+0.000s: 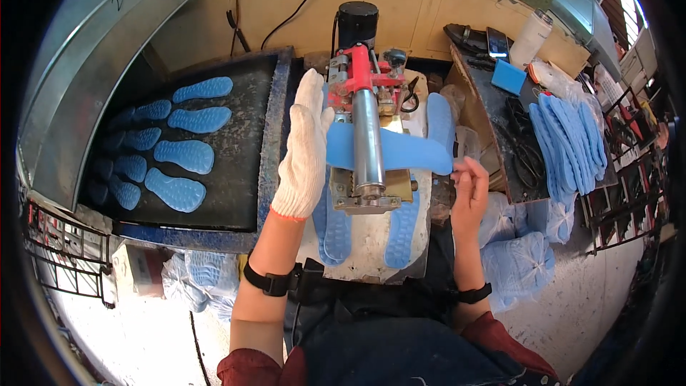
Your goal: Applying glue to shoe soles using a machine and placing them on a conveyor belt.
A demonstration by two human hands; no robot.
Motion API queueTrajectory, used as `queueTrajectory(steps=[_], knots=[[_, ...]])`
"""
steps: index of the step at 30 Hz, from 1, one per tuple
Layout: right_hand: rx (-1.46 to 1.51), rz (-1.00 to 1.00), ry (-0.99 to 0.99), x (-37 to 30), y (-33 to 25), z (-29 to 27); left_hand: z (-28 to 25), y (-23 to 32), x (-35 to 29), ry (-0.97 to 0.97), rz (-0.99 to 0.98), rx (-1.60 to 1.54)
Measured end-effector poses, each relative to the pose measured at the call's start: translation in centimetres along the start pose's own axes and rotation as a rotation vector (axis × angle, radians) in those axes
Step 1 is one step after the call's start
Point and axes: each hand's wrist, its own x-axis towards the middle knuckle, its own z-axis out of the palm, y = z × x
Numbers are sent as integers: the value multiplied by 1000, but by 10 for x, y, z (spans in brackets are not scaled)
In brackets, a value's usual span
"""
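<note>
A blue insole lies crosswise under the chrome roller of a small machine with a red frame. My left hand, in a white knitted glove, is held upright with straight fingers beside the insole's left end. The glove hides part of that end, so I cannot tell whether the hand touches it. Bare and with bent fingers, my right hand pinches at the insole's right tip. Another blue insole stands lengthwise behind that tip. More insoles lie on the machine's board below the roller.
To the left, a dark conveyor belt carries several blue insoles. On the right, a side table bears a stack of insoles, a blue box, a phone and a white bottle. Plastic-bagged insoles lie below.
</note>
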Motion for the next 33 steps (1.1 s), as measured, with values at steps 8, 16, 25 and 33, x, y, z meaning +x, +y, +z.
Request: queueTrajectory(steps=[8,16,25,33], knots=[[89,574,-291,-47,57,30,-50,-40,-17,30,-66,284],[-350,-162,-684,-91,124,117,-82,-67,-58,-72,-281,324],[-193,-233,-485,-92,105,171,-70,-19,-107,-2,-349,207],[-237,124,-574,-89,98,129,-73,1,-94,698,-453,-506]])
